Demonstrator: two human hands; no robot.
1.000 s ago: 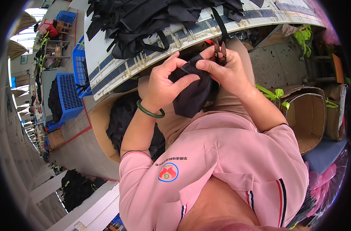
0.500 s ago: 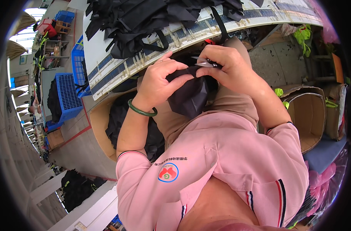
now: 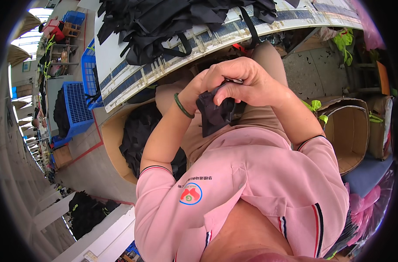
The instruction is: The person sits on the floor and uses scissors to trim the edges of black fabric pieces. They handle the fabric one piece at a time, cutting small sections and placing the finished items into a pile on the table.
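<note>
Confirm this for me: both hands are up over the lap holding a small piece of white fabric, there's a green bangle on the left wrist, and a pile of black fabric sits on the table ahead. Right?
Not quite: the head view shows the small piece of fabric is black, not white. The rest stands: the left hand and right hand hold it over the lap, a green bangle circles the left wrist, and a pile of black fabric sits on the table ahead.

At centre frame the small piece of fabric [image 3: 214, 114] is matt black cloth, soft and creased. The bangle [image 3: 182, 106] looks smooth, glossy green. At the top, the heap of straps and pieces [image 3: 164, 22] is dull black cloth on a scuffed, worn white tabletop [image 3: 120, 74]. Left, the crates [image 3: 77, 105] are blue plastic; right, the box [image 3: 354, 135] is rough brown cardboard
</note>
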